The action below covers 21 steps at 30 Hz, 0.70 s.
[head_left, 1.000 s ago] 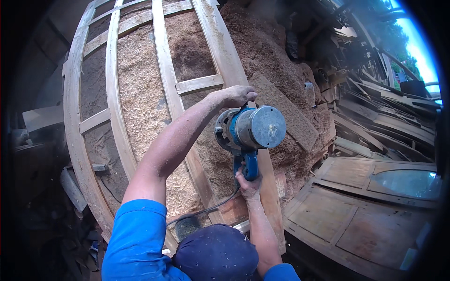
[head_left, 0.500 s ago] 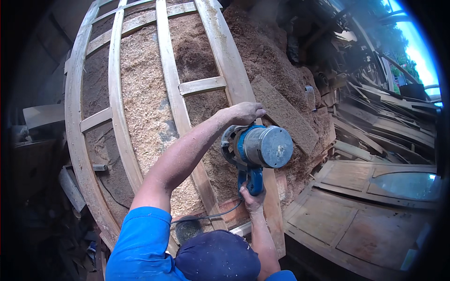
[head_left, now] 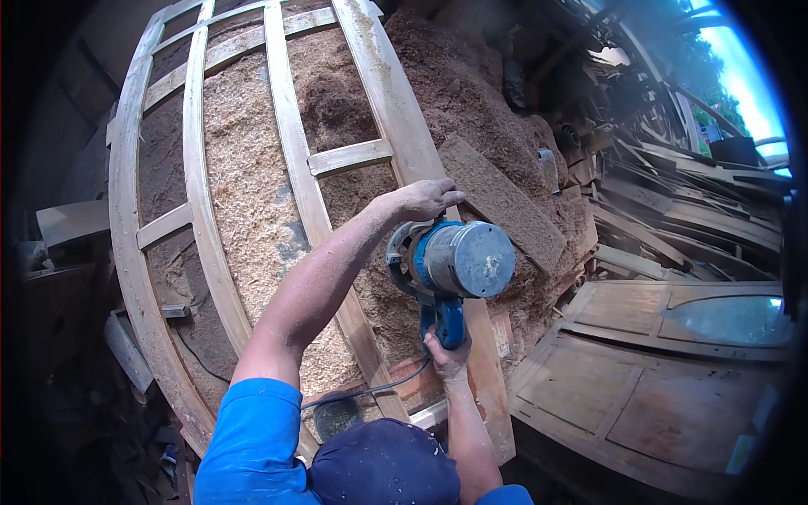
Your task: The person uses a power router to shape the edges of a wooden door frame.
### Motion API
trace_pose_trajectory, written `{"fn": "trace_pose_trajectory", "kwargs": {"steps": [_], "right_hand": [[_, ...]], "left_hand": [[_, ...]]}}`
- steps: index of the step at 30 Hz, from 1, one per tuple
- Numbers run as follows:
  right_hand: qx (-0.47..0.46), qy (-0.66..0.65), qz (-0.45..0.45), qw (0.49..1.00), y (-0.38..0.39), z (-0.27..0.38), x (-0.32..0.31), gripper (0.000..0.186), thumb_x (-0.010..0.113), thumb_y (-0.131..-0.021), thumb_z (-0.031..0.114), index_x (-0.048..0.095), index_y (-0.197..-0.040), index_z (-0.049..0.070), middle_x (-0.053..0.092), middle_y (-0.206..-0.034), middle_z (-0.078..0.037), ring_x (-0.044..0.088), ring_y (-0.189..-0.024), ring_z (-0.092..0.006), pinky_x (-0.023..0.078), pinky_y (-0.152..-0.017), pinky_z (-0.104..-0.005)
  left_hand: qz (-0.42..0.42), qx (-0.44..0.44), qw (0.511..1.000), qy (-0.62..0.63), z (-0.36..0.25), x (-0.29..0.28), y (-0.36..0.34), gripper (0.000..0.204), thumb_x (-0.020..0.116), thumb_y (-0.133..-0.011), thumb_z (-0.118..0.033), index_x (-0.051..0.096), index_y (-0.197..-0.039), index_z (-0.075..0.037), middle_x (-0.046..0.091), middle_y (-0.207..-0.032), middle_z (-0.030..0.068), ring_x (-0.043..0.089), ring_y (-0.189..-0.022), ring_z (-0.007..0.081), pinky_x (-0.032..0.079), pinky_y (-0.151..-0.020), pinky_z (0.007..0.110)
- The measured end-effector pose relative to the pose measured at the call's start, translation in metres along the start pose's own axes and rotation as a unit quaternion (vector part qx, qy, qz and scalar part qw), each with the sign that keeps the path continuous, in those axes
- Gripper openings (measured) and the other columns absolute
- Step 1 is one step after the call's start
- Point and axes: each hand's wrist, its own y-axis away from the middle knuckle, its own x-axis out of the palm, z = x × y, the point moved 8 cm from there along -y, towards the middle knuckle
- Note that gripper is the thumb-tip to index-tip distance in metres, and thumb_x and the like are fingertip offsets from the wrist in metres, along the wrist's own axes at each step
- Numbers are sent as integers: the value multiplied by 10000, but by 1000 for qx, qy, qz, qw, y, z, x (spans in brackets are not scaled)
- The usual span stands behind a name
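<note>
A corded power tool that looks like a router [head_left: 473,259], with a grey cylindrical motor and blue body, sits on the right-hand rail [head_left: 402,126] of a long wooden frame. My right hand [head_left: 446,353] is wrapped round its blue rear handle [head_left: 446,324]. At the tool's far side, my left hand [head_left: 427,199] is closed with fingers curled; the grip underneath is hidden by the hand and motor. The bit and its contact with the wood cannot be seen. A dark cord [head_left: 366,391] trails left from the handle.
Sawdust and shavings [head_left: 244,151] lie thick beneath the frame's slats. A loose board [head_left: 505,202] rests on the heap to the right. Panelled doors [head_left: 640,404] lie at lower right, with stacked timber [head_left: 699,202] behind. A dark blue cap [head_left: 383,463] blocks part of the near side.
The view has shifted slightly, moving the far frame leftward in the picture. The tool and both hands have edged a little farther along the rail, keeping their grip.
</note>
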Motion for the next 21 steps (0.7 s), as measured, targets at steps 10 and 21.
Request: {"fn": "trace_pose_trajectory", "kwargs": {"steps": [10,21], "right_hand": [[-10,-10,-3,1000,1,12,9,212,723,-745,74,633,-933,33,632,-805,-3,591,-718,-90,491,-682,-265],[-11,15,-1,1000,0,19,8,199,722,-743,90,633,-913,35,636,-784,-8,592,-701,-90,486,-668,-261]], "left_hand": [[-253,-276,878,-300,122,-120,-6,657,543,-861,-628,610,-1230,-88,607,-1245,172,541,-1198,333,316,-1020,530],[-203,-283,922,-171,127,-126,-17,584,574,-825,-597,661,-1181,-142,648,-1250,88,568,-1223,307,247,-1052,626]]}}
